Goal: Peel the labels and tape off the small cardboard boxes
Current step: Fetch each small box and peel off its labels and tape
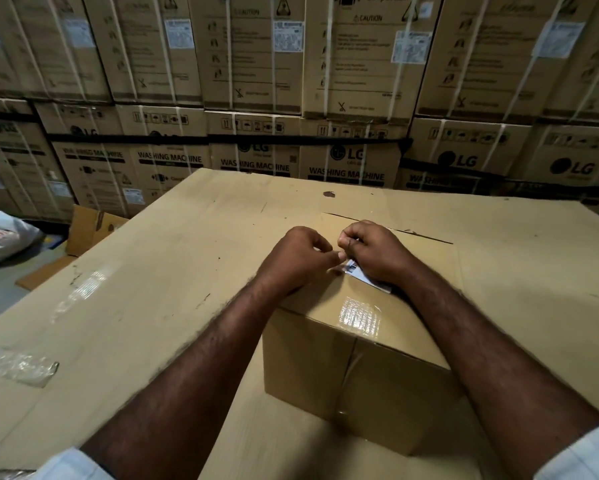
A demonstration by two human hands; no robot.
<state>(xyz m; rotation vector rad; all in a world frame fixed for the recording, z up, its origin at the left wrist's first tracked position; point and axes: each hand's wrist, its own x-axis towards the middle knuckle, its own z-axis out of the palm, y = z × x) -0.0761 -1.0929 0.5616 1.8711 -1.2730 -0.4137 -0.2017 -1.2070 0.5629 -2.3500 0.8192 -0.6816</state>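
Note:
A small brown cardboard box (357,358) stands on a large flat cardboard surface (173,271). Clear shiny tape (358,315) runs along its top seam and down the near side. A white barcode label (364,277) lies on the box top, mostly hidden under my right hand. My left hand (298,259) rests on the box top with fingers curled, its fingertips at the label's left end. My right hand (374,252) is curled over the label, thumb and fingers pinched together at the label's upper edge. Whether the label's corner is lifted is hard to tell.
A wall of stacked washing machine cartons (326,98) stands behind the work surface. Pieces of clear tape (21,367) lie stuck on the surface at the left. An open cardboard box (90,230) and a white plastic bag (3,237) are on the floor at the left.

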